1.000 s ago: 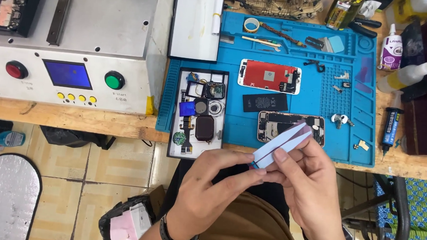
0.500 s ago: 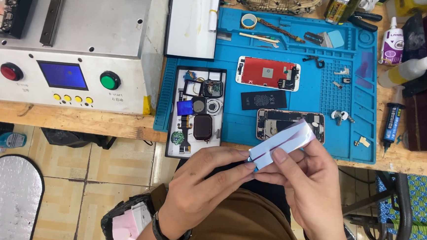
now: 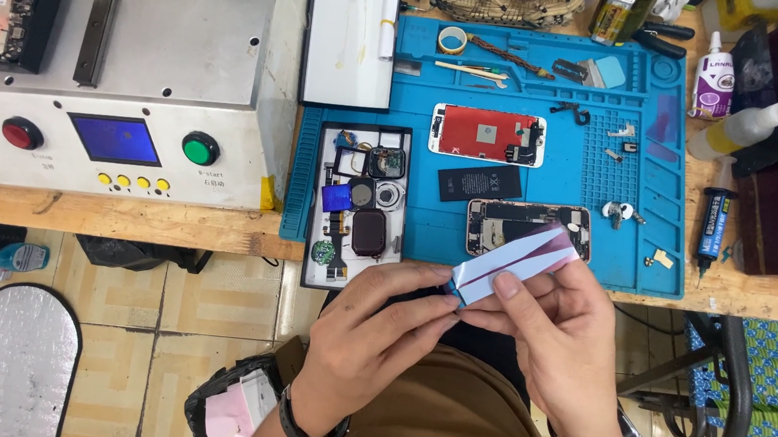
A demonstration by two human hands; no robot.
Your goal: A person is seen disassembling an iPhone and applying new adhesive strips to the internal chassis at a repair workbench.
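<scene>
Both of my hands hold a thin white and pale-blue film strip [image 3: 514,260] with a dark red stripe, in front of the bench edge. My left hand [image 3: 373,334] pinches its lower left end. My right hand [image 3: 553,332] supports it from below, thumb on top. Just behind the strip lies an opened phone body [image 3: 525,225] on the blue work mat [image 3: 581,176]. Farther back sit a black battery [image 3: 479,183] and a phone screen panel [image 3: 488,135] with a red back.
A black tray [image 3: 357,208] of small phone parts lies on the mat's left. A grey machine [image 3: 127,85] with red and green buttons stands left. Glue bottles [image 3: 717,81], a tape roll [image 3: 453,40], and tools line the back. A chair frame [image 3: 712,382] is on the right.
The strip stays in both hands and has tilted slightly flatter. My hands have barely shifted.
</scene>
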